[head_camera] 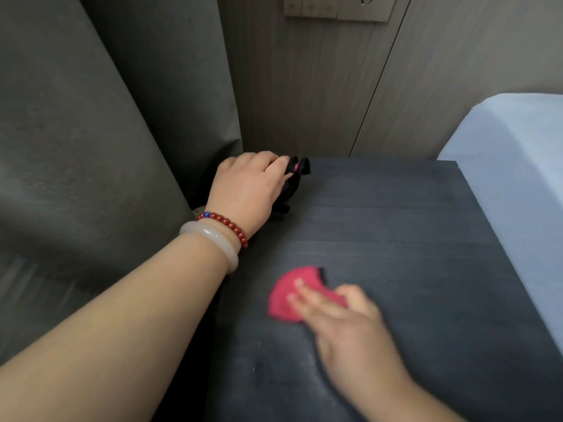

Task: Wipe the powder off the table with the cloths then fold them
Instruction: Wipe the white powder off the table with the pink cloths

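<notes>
A dark grey table [411, 226] fills the lower right of the head view. My right hand [344, 318] presses a small red cloth [286, 295] flat onto the table near its front, fingers straight; the hand is blurred. My left hand [246, 184] reaches to the table's far left corner, where its fingers grip a bunched black cloth [297, 169] with a pink streak. Faint pale powder [274, 370] smears the table surface near the front edge.
A grey curtain [91, 147] hangs close along the table's left side. A wood-panelled wall [304, 86] stands behind the table. A pale blue padded edge [502, 166] borders the table on the right.
</notes>
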The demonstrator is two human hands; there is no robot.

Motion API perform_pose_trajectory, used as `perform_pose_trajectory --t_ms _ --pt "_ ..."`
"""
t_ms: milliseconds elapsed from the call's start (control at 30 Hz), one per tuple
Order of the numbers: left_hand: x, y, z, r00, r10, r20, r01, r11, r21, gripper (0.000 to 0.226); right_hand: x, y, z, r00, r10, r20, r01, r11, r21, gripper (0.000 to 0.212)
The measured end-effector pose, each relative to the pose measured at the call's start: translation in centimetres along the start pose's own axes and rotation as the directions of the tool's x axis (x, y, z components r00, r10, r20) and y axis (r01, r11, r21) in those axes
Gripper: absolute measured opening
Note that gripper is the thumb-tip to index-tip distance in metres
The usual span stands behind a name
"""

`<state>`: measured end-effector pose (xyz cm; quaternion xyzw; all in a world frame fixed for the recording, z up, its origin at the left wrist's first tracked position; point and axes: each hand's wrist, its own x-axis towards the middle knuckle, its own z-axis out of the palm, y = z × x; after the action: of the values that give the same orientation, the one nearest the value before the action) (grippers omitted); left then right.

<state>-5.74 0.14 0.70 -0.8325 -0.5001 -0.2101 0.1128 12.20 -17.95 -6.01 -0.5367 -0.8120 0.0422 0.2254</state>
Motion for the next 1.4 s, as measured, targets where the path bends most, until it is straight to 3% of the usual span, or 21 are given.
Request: perform_pose_trajectory --t_ms 67,133,233,367,533,667,733,800,900,967,1033,1067,1100,1200,1267,1333,1400 --pt "1.6 0.5 0.2 0.998 0.029 0.047 -0.029 1.0 -0.006 0.043 -0.7 4.2 -1.3 0.968 0.222 -0.113 -0.227 0.974 -0.029 0.053" --pt "3.7 1.8 0.8 0.994 0.044 0.097 -0.044 0.999 -0.006 0.044 -1.6 6.2 -2.3 0.926 0.34 -0.163 -0.352 0.935 -0.052 0.056" --pt "6.7 4.8 2.7 0.967 0.009 0.256 -0.006 1.0 -0.012 0.04 -1.9 6.0 -2.6 0.915 0.359 -0.185 -0.378 0.922 -0.079 0.052" --pt "6.9 6.8 6.0 0.83 -0.046 0.555 0.146 0.98 -0.136 0.062 -1.7 6.0 -2.5 0.922 0.351 -0.164 -0.37 0.923 -0.102 0.048" --pt "1.6 4.0 4.7 0.877 -0.185 0.443 0.257 0.96 -0.108 0.059 -1.8 5.6 -2.4 0.91 0.382 -0.162 -0.397 0.915 -0.075 0.06" --pt "-3.3 2.1 2.5 0.842 -0.283 0.46 0.344 0.937 -0.054 0.055 -1.7 5.3 -2.3 0.898 0.395 -0.191 -0.414 0.907 -0.072 0.063" --pt "-5.4 1.8 1.6 0.798 -0.348 0.492 0.417 0.908 -0.034 0.055 -2.0 2.7 -1.6 0.924 0.336 -0.181 -0.35 0.935 -0.052 0.06" --pt "-7.3 1.6 1.2 0.768 -0.393 0.506 0.471 0.881 -0.031 0.055 -2.6 -1.2 -0.3 0.983 0.158 -0.098 -0.163 0.986 -0.038 0.055" --pt "-9.7 1.8 0.8 0.772 -0.402 0.492 0.499 0.863 -0.076 0.054 -0.9 -1.2 0.5 0.999 0.011 -0.035 -0.013 0.997 -0.075 0.054" --pt "-10.9 2.4 0.7 0.759 -0.417 0.5 0.541 0.832 -0.128 0.055 1.5 3.0 0.5 0.976 0.189 -0.106 -0.198 0.977 -0.082 0.052" --pt "-11.6 3.1 0.6 0.744 -0.43 0.511 0.583 0.792 -0.182 0.056 3.4 6.7 -0.2 0.879 0.442 -0.18 -0.454 0.89 -0.031 0.051" --pt "-11.8 3.3 0.6 0.741 -0.441 0.507 0.599 0.776 -0.2 0.056 3.8 6.5 -0.1 0.847 0.496 -0.188 -0.51 0.86 -0.026 0.052" --pt "-11.8 3.4 0.7 0.743 -0.45 0.495 0.604 0.769 -0.209 0.056 3.9 4.9 0.4 0.862 0.473 -0.183 -0.487 0.872 -0.04 0.053" --pt "-11.8 3.6 0.8 0.76 -0.46 0.459 0.596 0.774 -0.212 0.055 1.7 -0.6 1.4 0.989 0.135 -0.052 -0.138 0.989 -0.059 0.053" --pt "-11.7 3.6 0.7 0.755 -0.46 0.468 0.6 0.772 -0.21 0.054 1.1 1.2 -0.1 0.997 0.066 -0.036 -0.068 0.995 -0.077 0.053" --pt "-11.6 3.6 0.6 0.749 -0.462 0.475 0.602 0.773 -0.199 0.054 1.4 6.1 -1.8 0.94 0.325 -0.101 -0.335 0.934 -0.12 0.052" --pt "-11.5 3.5 0.7 0.753 -0.468 0.463 0.601 0.775 -0.195 0.054 1.7 8.1 -2.5 0.807 0.569 -0.159 -0.583 0.81 -0.066 0.05"
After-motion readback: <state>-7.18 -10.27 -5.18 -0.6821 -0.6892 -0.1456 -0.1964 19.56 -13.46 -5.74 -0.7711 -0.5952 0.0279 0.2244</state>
